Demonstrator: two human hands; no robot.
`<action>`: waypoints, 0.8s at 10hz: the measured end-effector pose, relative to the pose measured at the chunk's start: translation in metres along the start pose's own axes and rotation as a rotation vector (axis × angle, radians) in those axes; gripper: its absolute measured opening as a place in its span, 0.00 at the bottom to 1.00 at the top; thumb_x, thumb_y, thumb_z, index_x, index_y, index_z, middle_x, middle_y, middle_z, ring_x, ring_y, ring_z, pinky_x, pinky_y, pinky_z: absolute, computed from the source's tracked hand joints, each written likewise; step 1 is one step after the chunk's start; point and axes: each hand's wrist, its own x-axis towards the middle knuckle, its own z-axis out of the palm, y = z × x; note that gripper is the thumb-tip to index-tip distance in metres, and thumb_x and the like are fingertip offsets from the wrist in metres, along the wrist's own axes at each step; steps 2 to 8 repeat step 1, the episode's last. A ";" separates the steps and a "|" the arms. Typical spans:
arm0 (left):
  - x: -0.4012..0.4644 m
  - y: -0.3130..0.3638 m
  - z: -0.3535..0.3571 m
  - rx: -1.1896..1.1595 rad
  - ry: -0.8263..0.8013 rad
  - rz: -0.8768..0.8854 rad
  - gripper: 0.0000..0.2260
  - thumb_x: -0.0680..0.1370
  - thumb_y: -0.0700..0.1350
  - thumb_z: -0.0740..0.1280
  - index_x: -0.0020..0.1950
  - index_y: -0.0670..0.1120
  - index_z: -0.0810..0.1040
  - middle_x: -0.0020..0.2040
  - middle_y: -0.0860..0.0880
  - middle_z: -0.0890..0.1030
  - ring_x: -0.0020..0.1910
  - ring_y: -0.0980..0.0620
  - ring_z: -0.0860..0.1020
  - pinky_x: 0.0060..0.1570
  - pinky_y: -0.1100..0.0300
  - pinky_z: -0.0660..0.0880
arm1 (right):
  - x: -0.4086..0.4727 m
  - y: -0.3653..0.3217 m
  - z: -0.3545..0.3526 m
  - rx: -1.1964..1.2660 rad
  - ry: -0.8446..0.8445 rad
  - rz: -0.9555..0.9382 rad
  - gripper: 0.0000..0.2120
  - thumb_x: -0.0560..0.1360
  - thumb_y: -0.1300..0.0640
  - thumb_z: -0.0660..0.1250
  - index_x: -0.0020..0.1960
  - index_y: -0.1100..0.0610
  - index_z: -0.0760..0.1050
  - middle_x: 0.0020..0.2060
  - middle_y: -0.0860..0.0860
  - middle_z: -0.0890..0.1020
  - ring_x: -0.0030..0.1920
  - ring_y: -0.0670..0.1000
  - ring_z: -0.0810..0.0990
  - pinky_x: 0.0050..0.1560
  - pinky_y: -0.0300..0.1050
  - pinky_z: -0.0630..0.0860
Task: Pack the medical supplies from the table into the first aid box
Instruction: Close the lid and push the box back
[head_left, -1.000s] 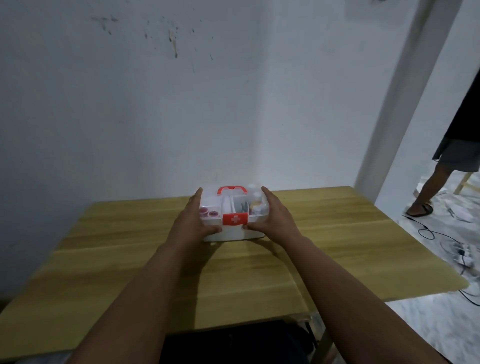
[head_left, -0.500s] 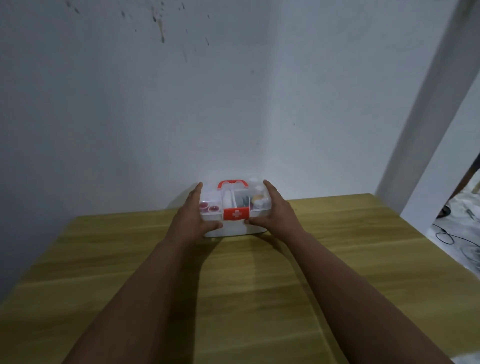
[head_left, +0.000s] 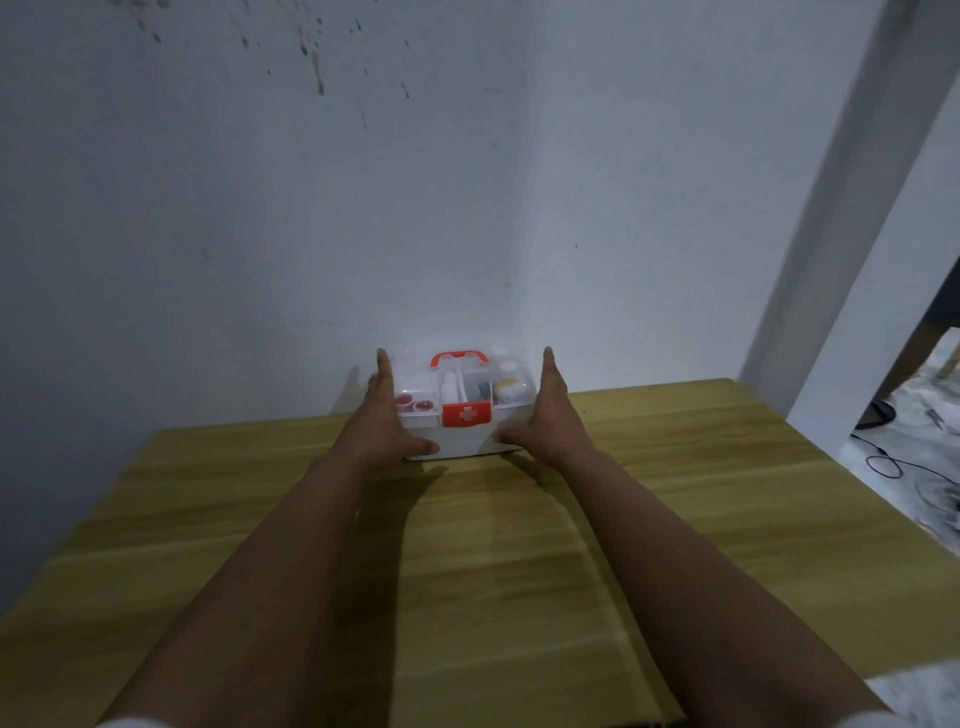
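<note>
The first aid box (head_left: 464, 440) is white with a clear lid, a red handle and a red latch with a white cross. It stands with its lid down at the far edge of the wooden table (head_left: 519, 551), close to the wall. Through the lid I see red-capped items (head_left: 411, 403) on the left and a yellow-white roll (head_left: 506, 395) on the right. My left hand (head_left: 383, 422) presses its left side and my right hand (head_left: 546, 422) its right side. Fingers lie straight along the sides, and both thumbs rest on the lower front.
A white wall (head_left: 467, 208) rises directly behind the box. A white pillar (head_left: 841, 249) stands at the right. Beyond it, on the floor, lie black cables (head_left: 904, 467), and a person's sandalled foot (head_left: 878, 415) shows.
Both hands have slid the box away from me toward the wall. My fingers have straightened along its sides. The view has tilted up and the person at the right is mostly out of sight.
</note>
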 end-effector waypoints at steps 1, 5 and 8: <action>-0.026 0.009 -0.002 0.021 0.073 0.015 0.68 0.67 0.47 0.85 0.82 0.59 0.30 0.86 0.46 0.51 0.81 0.42 0.61 0.72 0.42 0.70 | -0.020 -0.007 -0.015 0.033 0.066 0.066 0.58 0.68 0.58 0.81 0.83 0.52 0.45 0.81 0.57 0.56 0.79 0.59 0.59 0.73 0.55 0.66; -0.026 0.009 -0.002 0.021 0.073 0.015 0.68 0.67 0.47 0.85 0.82 0.59 0.30 0.86 0.46 0.51 0.81 0.42 0.61 0.72 0.42 0.70 | -0.020 -0.007 -0.015 0.033 0.066 0.066 0.58 0.68 0.58 0.81 0.83 0.52 0.45 0.81 0.57 0.56 0.79 0.59 0.59 0.73 0.55 0.66; -0.026 0.009 -0.002 0.021 0.073 0.015 0.68 0.67 0.47 0.85 0.82 0.59 0.30 0.86 0.46 0.51 0.81 0.42 0.61 0.72 0.42 0.70 | -0.020 -0.007 -0.015 0.033 0.066 0.066 0.58 0.68 0.58 0.81 0.83 0.52 0.45 0.81 0.57 0.56 0.79 0.59 0.59 0.73 0.55 0.66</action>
